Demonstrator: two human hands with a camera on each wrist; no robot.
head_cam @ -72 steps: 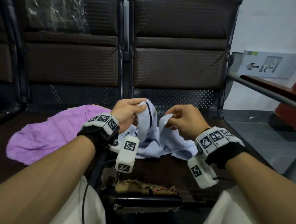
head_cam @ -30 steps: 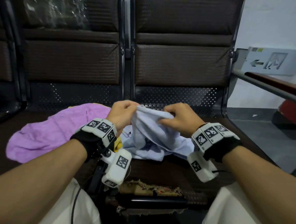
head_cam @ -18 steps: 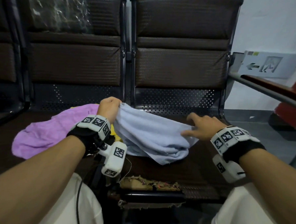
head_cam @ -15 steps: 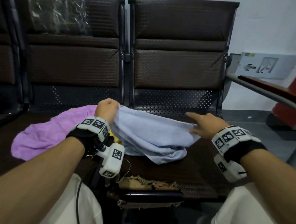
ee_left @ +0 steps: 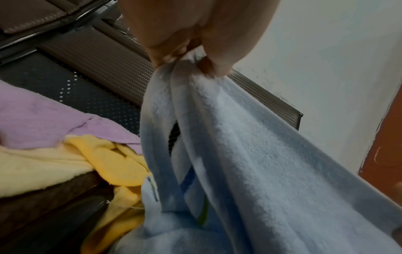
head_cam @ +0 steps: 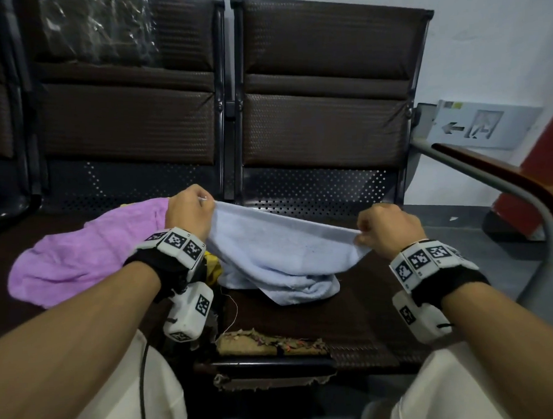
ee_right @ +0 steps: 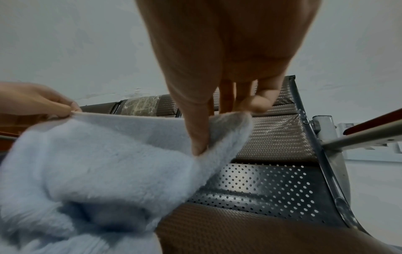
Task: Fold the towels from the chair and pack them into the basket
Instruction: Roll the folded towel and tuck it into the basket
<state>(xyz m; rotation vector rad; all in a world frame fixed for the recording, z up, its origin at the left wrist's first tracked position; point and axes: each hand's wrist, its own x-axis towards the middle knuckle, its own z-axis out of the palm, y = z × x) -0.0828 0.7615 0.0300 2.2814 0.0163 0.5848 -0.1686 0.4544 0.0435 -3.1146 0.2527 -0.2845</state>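
A light blue towel point(head_cam: 280, 250) is stretched between my two hands above the brown chair seat point(head_cam: 322, 322); its lower part lies bunched on the seat. My left hand point(head_cam: 190, 209) pinches one top corner of the blue towel point(ee_left: 228, 137). My right hand point(head_cam: 387, 230) pinches the other top corner, thumb pressed into the blue towel point(ee_right: 108, 163). A purple towel point(head_cam: 85, 251) lies crumpled on the seat to the left, over a yellow towel point(ee_left: 104, 163). No basket is in view.
The chair backs point(head_cam: 320, 88) stand close behind the towels. A metal armrest with a wooden top point(head_cam: 507, 178) runs along the right. The front edge of the seat point(head_cam: 269, 344) is torn and frayed. A grey floor point(head_cam: 463, 247) lies beyond on the right.
My hands have drawn apart, spreading the bunched blue towel into a taut top edge. My right hand, which lay with fingers extended on the cloth, now pinches the right corner.
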